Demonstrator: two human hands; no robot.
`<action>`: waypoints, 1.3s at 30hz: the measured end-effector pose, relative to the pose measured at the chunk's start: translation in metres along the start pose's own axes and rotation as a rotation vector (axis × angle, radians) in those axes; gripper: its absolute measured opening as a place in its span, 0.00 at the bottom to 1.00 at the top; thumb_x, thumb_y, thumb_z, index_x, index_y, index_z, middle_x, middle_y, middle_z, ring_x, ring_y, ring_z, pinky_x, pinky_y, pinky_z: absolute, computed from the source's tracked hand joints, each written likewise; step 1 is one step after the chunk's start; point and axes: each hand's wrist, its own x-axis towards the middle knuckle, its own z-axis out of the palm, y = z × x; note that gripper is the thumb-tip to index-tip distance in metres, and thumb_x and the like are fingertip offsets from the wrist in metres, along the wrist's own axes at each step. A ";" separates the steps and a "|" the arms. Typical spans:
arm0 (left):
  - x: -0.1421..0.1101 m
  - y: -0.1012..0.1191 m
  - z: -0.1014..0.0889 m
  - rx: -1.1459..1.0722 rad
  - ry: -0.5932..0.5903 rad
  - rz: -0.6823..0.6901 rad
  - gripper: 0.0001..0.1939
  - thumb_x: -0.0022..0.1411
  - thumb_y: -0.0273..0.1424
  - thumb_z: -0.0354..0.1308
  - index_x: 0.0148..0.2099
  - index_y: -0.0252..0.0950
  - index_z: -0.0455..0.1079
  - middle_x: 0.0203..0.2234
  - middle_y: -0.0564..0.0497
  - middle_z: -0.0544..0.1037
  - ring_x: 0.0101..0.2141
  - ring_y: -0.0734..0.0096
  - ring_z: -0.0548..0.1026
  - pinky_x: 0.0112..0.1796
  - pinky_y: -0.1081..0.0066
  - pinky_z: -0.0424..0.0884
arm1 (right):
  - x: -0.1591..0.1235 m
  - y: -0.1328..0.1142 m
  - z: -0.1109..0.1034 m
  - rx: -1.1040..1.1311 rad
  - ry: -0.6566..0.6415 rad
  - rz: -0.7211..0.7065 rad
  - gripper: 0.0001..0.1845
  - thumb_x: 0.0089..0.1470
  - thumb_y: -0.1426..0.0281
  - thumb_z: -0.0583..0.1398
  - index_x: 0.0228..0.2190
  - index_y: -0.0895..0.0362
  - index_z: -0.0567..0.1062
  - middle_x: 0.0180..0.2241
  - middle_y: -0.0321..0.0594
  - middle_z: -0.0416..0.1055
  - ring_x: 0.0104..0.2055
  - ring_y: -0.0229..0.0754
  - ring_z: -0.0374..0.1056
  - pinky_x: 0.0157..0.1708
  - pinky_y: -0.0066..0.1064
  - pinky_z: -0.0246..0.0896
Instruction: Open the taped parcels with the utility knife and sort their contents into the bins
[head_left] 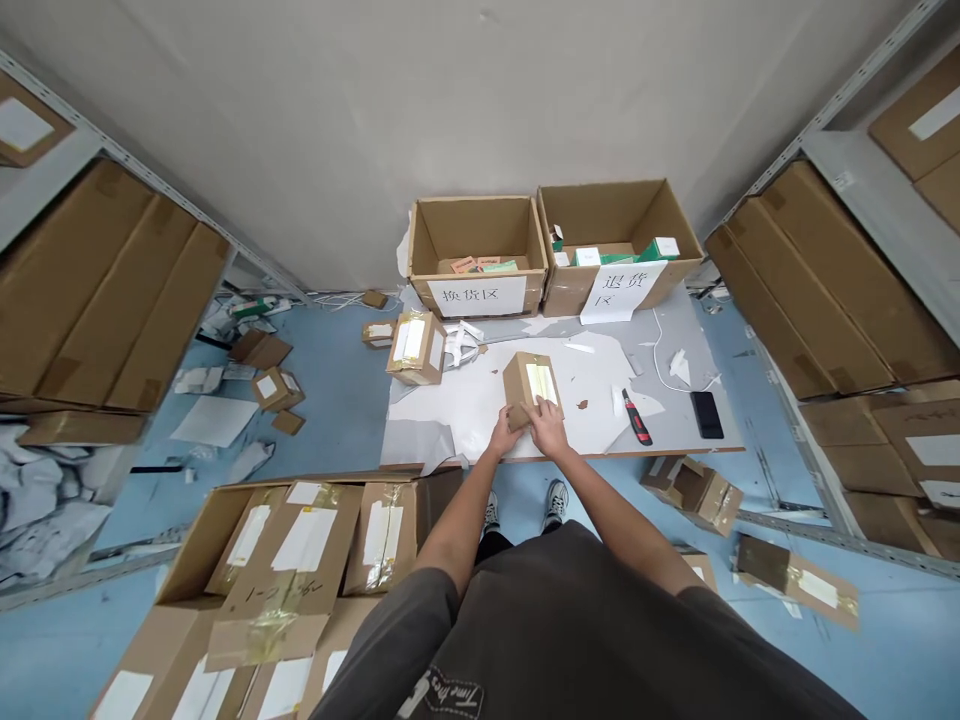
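A small cardboard box (523, 374) with a white label and clear tape stands near the front edge of the table (457, 395). At its near left corner, my left hand (505, 434) has its fingers closed on a brown cardboard part of it, perhaps a flap. My right hand (548, 428) grips the near right side, fingers bent over the label's lower end. Its fingertips partly cover the label. To the right of the box lies a red and black utility knife (637, 417), touched by neither hand.
Two open cartons with handwritten paper signs, the left carton (480, 235) and the right carton (615, 215), stand at the table's back. A taped box (417, 345) sits at left; a phone (706, 415) lies at right. A large carton (187, 560) of boxes stands lower left. Shelves flank both sides.
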 end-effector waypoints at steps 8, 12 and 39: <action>-0.012 0.001 -0.021 0.291 0.013 -0.012 0.49 0.62 0.32 0.70 0.79 0.36 0.53 0.71 0.33 0.68 0.71 0.51 0.67 0.69 0.52 0.65 | -0.008 -0.018 0.012 0.086 -0.120 -0.035 0.40 0.60 0.77 0.59 0.72 0.49 0.68 0.79 0.47 0.50 0.77 0.62 0.49 0.69 0.54 0.54; -0.017 0.039 -0.030 0.515 0.006 0.099 0.56 0.58 0.33 0.75 0.81 0.42 0.50 0.79 0.36 0.52 0.73 0.46 0.62 0.68 0.53 0.66 | -0.013 0.005 -0.002 0.104 -0.030 0.109 0.40 0.61 0.70 0.62 0.73 0.51 0.65 0.80 0.49 0.46 0.77 0.66 0.46 0.70 0.57 0.55; -0.015 0.071 -0.027 0.792 -0.059 0.143 0.42 0.63 0.33 0.67 0.77 0.44 0.59 0.81 0.45 0.48 0.68 0.46 0.69 0.64 0.54 0.73 | -0.071 0.160 -0.028 0.109 0.129 0.493 0.41 0.65 0.65 0.58 0.76 0.56 0.59 0.74 0.56 0.57 0.73 0.63 0.55 0.70 0.58 0.56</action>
